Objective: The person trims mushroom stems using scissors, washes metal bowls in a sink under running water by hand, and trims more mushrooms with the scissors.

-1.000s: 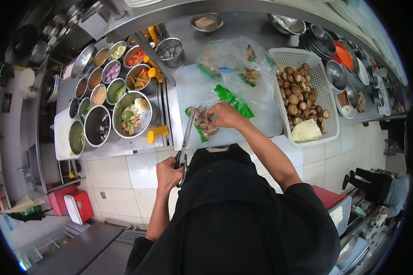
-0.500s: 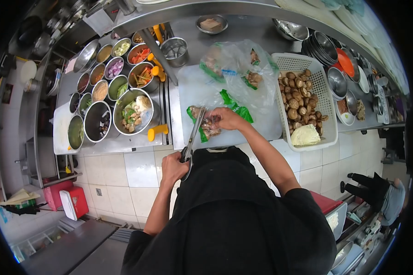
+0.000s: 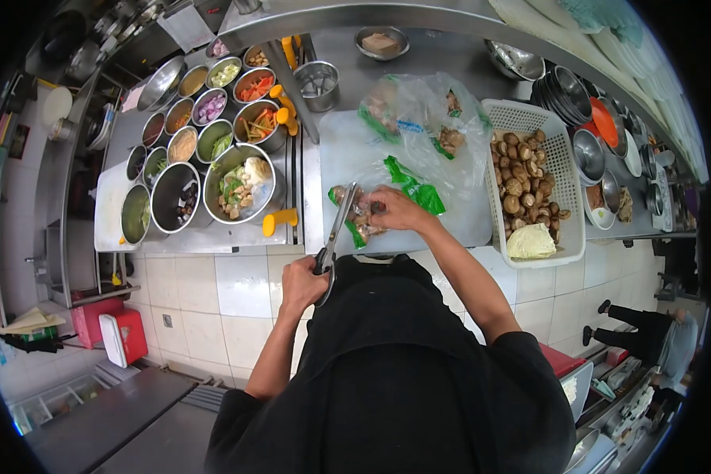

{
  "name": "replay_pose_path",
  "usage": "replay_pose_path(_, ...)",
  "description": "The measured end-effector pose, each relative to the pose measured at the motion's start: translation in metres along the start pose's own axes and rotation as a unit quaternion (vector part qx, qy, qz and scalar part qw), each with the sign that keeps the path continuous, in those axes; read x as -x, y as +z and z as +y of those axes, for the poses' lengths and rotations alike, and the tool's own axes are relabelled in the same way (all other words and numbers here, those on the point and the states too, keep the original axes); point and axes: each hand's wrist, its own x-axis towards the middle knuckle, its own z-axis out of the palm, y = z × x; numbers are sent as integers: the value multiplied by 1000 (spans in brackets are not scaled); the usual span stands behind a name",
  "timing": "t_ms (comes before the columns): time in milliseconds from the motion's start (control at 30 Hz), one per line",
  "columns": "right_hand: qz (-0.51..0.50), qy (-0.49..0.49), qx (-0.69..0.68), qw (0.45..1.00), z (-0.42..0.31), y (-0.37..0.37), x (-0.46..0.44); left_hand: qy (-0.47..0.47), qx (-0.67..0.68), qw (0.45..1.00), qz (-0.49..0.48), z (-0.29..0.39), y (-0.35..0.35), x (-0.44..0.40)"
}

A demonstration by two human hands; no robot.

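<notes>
My left hand (image 3: pixel 303 284) is closed around the black handles of a pair of scissors (image 3: pixel 342 215). Their metal blades point away from me and lie over the left part of a small clear plastic bag (image 3: pixel 359 207) with green print and brown chunks of food inside. My right hand (image 3: pixel 396 208) grips that bag from the right, fingers bent onto it. Both work at the near part of a white cutting board (image 3: pixel 341 150). Just behind my right hand lies a green-and-clear bag piece (image 3: pixel 415 189). A larger clear bag (image 3: pixel 419 118) holding more brown pieces spreads farther back.
On the right stands a white perforated basket (image 3: pixel 573 237) of mushrooms with a pale yellow block (image 3: pixel 531 242). Several metal pots of cut vegetables, including a large one (image 3: pixel 210 207), fill the left counter. A metal shelf edge (image 3: pixel 387 14) crosses above. Another person (image 3: pixel 648 328) is at far right.
The view has shifted slightly, so the counter appears a little farther right. Both hands, the scissors and the small bag keep nearly the same arrangement.
</notes>
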Motion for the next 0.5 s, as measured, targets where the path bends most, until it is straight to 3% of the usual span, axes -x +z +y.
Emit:
replay_pose_path(133, -4, 4, 36, 999, 5, -2, -3, 8, -1, 1000, 9, -1, 0, 0)
replay_pose_path(233, -29, 85, -2, 996, 5, -13, -5, 12, 15, 1000, 9, -4, -1, 1)
replay_pose_path(333, -10, 93, -49, 994, 3, -15, 0, 2, 26, 1000, 5, -2, -2, 2)
replay_pose_path(433, 58, 85, 21, 994, 6, -9, 5, 3, 6, 1000, 11, 1, -4, 5)
replay_pose_path(500, 143, 104, -49, 983, -3, -13, 15, 19, -2, 1000, 23, 4, -5, 9)
